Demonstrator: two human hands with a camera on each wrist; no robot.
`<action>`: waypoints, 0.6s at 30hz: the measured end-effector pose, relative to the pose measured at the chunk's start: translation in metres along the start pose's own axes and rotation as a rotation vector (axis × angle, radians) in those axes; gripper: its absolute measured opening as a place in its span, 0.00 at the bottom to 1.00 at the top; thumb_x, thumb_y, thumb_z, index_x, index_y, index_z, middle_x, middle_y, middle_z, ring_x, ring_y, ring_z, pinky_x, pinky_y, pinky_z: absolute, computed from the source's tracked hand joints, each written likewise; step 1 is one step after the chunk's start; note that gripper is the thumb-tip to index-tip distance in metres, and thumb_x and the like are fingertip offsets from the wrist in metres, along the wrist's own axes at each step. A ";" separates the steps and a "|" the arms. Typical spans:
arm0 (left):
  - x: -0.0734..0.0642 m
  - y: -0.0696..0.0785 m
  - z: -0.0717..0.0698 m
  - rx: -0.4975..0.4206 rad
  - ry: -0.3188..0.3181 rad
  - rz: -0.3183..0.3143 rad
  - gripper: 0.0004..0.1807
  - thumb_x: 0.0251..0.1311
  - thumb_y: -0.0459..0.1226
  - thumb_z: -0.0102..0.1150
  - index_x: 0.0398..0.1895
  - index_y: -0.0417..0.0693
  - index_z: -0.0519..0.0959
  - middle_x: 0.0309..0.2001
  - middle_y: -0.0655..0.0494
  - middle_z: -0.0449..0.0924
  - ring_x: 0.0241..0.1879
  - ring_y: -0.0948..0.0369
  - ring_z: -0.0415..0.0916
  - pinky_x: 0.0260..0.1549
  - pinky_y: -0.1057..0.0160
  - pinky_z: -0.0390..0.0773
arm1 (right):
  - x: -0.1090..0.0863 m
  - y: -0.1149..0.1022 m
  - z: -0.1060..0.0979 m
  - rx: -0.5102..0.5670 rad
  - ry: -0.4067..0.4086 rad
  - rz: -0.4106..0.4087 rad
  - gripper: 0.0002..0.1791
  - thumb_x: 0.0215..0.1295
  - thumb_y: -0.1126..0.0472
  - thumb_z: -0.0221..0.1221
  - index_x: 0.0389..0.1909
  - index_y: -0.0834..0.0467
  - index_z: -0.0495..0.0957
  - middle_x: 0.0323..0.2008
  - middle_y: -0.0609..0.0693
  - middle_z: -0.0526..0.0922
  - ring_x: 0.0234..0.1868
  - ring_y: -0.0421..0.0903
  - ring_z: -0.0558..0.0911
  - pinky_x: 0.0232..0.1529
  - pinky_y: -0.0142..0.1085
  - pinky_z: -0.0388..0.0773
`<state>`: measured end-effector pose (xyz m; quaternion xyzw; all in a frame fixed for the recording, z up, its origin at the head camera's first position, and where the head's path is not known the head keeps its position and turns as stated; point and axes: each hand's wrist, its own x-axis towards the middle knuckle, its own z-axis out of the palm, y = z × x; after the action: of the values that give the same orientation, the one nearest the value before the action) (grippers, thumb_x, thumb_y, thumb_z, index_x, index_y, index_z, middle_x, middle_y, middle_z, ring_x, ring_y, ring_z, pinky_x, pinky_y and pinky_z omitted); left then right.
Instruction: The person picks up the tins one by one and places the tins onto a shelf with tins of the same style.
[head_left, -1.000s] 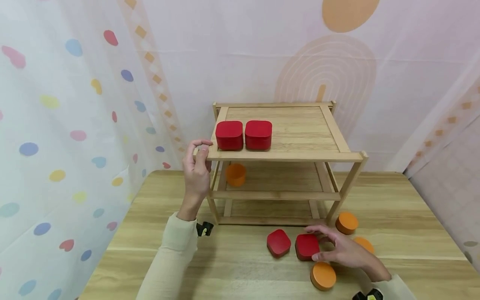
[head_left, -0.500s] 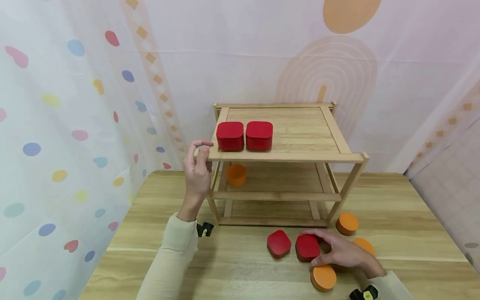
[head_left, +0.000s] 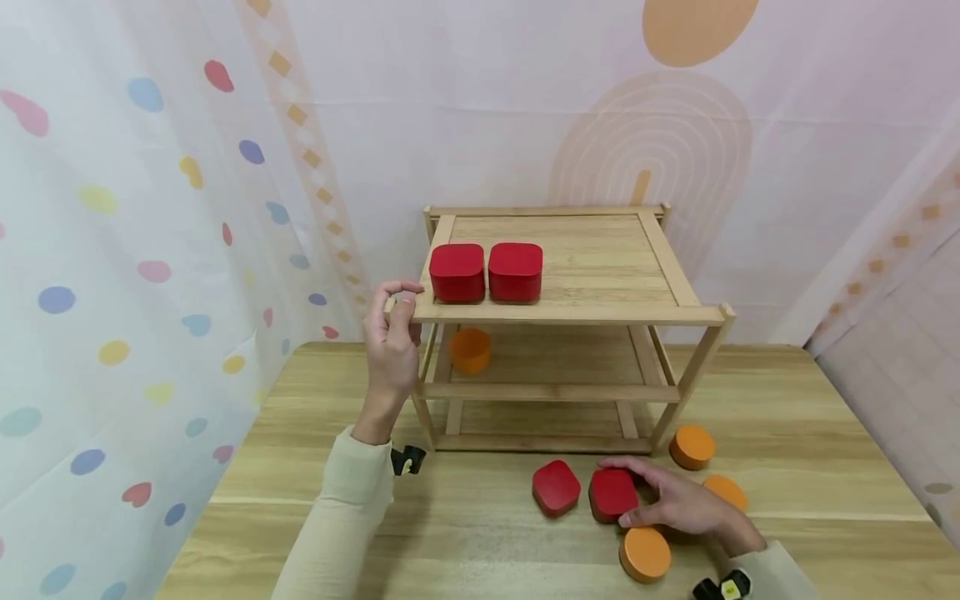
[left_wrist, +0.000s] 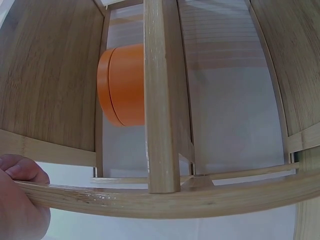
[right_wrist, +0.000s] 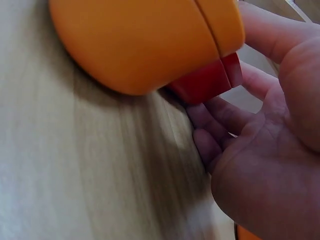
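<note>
My left hand [head_left: 392, 354] grips the front left corner of a wooden shelf rack [head_left: 570, 313]; the left wrist view shows part of that hand [left_wrist: 22, 200] curled on the frame's end. On the table in front of the rack, my right hand [head_left: 678, 500] holds a red square tin [head_left: 613, 494] between thumb and fingers. Just nearer stands an orange round tin [head_left: 645, 555], large in the right wrist view. A second red square tin [head_left: 556, 488] lies to the left, turned cornerwise. Two red tins [head_left: 486, 275] stand side by side on the top shelf.
An orange round tin [head_left: 470, 351] sits at the left of the middle shelf. Two more orange tins, one behind [head_left: 692, 447] and one partly covered by the right hand [head_left: 725, 492], stand on the table [head_left: 480, 542]. A patterned curtain [head_left: 465, 125] hangs behind.
My right hand has moved slightly left and its fingers have closed in around the red tin. The left hand stays on the rack's corner; the tins keep their places.
</note>
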<state>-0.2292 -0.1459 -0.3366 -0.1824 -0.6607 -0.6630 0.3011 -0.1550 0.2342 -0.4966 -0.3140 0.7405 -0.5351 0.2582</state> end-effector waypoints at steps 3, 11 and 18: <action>0.000 0.000 0.001 0.002 -0.002 0.006 0.16 0.74 0.37 0.38 0.46 0.30 0.70 0.11 0.60 0.54 0.10 0.63 0.50 0.11 0.68 0.51 | -0.001 0.001 0.001 0.016 0.009 -0.001 0.38 0.65 0.63 0.63 0.73 0.64 0.57 0.64 0.63 0.69 0.60 0.36 0.72 0.60 0.26 0.65; 0.001 0.000 0.001 -0.005 -0.003 0.008 0.16 0.74 0.37 0.38 0.46 0.30 0.70 0.11 0.60 0.54 0.10 0.63 0.49 0.11 0.68 0.51 | -0.002 0.003 0.002 0.039 0.023 0.015 0.36 0.66 0.63 0.61 0.72 0.64 0.58 0.61 0.63 0.71 0.57 0.39 0.74 0.57 0.29 0.69; 0.000 -0.001 0.000 -0.004 0.000 0.013 0.16 0.74 0.37 0.38 0.46 0.29 0.70 0.11 0.59 0.54 0.10 0.63 0.50 0.11 0.68 0.52 | -0.003 0.004 0.002 0.010 0.035 0.021 0.35 0.67 0.62 0.62 0.72 0.61 0.61 0.61 0.60 0.72 0.57 0.38 0.74 0.57 0.29 0.70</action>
<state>-0.2298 -0.1457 -0.3373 -0.1873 -0.6583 -0.6622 0.3051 -0.1523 0.2363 -0.5005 -0.2954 0.7457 -0.5414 0.2522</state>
